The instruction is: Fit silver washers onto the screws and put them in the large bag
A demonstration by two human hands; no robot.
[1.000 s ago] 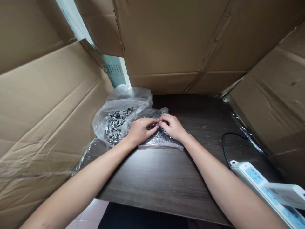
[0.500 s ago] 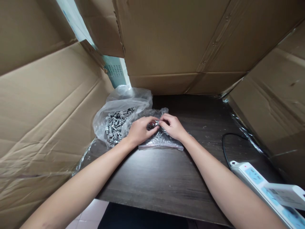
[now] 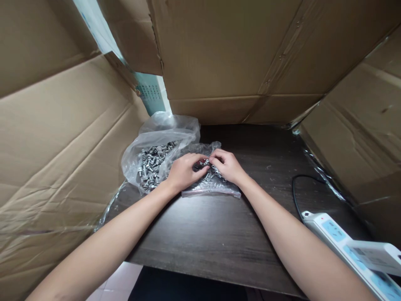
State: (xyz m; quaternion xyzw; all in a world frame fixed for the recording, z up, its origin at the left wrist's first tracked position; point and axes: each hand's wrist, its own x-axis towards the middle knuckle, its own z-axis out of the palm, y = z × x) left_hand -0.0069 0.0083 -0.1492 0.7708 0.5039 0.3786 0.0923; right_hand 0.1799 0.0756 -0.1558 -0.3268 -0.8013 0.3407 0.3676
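My left hand [image 3: 182,170] and my right hand [image 3: 228,165] meet over a small clear plastic bag [image 3: 213,186] of metal parts lying on the dark wooden table [image 3: 219,234]. Both hands are closed in a pinch, fingertips touching around a small metal screw [image 3: 206,162] between them. To the left lies a larger clear plastic bag [image 3: 156,154], open and holding a heap of silver screws [image 3: 150,167]. My left wrist rests against that larger bag.
Brown cardboard sheets [image 3: 62,138] wall the table on the left, back and right. A white power strip [image 3: 347,246] with a black cable [image 3: 296,190] lies at the right front. A white-and-teal printed sheet [image 3: 152,94] shows through the back-left gap.
Only the fingertips shifted slightly around the small screw; arms and bags stayed where they were.
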